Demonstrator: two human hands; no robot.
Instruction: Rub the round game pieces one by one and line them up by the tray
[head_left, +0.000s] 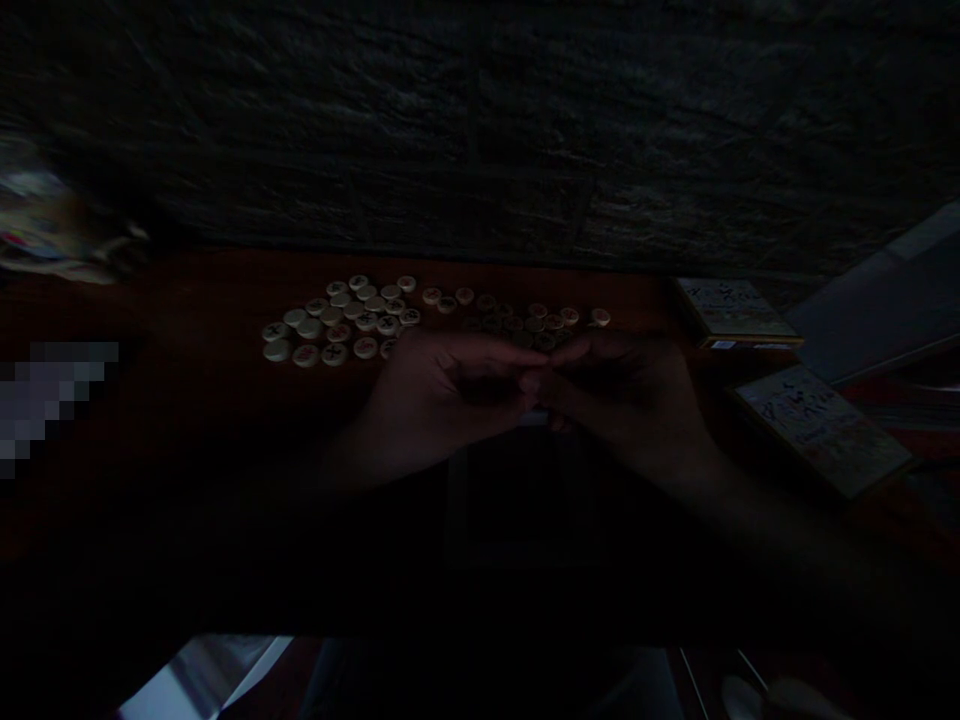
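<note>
The scene is very dark. My left hand [442,395] and my right hand [626,400] meet at the middle of a reddish-brown table [195,330], fingertips pinched together around something small I cannot make out. Just beyond them lie several round cream game discs [345,320] with dark and red marks, spread in a loose band that continues to the right as more discs [540,320]. A dark flat rectangular thing [517,500] lies under and in front of my hands.
Two printed box parts lie at the right: one box part [735,310] farther back, the other box part [821,425] nearer. A rough dark wall [480,120] rises behind the table. A pale crumpled thing [45,230] sits at far left.
</note>
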